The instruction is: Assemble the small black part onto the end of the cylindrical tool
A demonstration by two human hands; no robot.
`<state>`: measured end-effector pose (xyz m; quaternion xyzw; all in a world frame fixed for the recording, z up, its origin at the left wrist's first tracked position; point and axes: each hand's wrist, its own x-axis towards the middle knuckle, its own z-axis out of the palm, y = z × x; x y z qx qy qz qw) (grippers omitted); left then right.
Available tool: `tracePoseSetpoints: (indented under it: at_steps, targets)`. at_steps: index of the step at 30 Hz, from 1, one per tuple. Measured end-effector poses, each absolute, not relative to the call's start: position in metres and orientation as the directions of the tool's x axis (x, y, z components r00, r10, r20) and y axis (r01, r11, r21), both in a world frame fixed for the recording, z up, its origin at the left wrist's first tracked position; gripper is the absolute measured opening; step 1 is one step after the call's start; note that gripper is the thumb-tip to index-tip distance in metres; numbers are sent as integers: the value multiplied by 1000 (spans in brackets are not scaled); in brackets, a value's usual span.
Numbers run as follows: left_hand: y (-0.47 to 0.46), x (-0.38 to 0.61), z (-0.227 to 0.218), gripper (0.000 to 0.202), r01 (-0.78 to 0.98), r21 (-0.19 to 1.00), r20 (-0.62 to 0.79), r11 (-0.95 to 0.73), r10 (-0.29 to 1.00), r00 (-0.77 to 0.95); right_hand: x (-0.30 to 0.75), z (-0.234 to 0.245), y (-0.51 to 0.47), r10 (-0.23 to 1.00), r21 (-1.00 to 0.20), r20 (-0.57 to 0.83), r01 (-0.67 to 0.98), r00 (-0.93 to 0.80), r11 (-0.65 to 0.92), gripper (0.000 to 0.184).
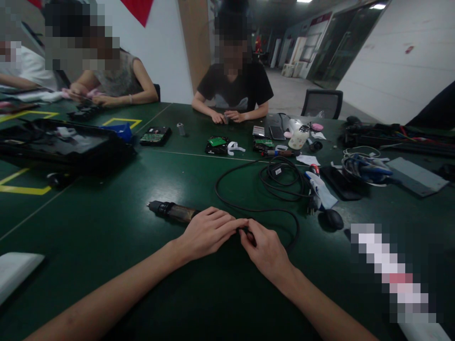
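Observation:
A dark electric screwdriver (173, 210) lies on the green table (106, 222), its tip pointing left. My left hand (208, 230) rests over its rear end, fingers laid together and pointing right. My right hand (265, 248) is curled, pinching the black cable (249, 206) where it leaves the tool. The fingertips of both hands meet there. The cable loops away to the right into a coil (282, 177) with a plug.
Across the table a person (232, 90) handles a small part; two more sit at far left. Circuit boards (217, 143), a black tray (60, 144), a bottle (297, 138), a mouse (334, 219) and wire bundles (366, 168) lie about.

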<state>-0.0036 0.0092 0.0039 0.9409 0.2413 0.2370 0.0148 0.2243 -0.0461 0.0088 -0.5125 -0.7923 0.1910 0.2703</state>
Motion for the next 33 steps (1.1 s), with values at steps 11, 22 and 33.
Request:
tracePoseSetpoints:
  at_steps: [11,22,33]
  targets:
    - [9,-3,4,46,449,124,443,-885,454,773,224,7,-46,916,-566,239,720,-322,401,8]
    - [9,-4,3,50,448,141,427,-883,463,777,224,9,-47,916,-575,238,713,-322,400,5]
    - [9,-3,3,50,455,140,418,-880,469,778,224,6,-47,923,-581,234,717,-306,385,4]
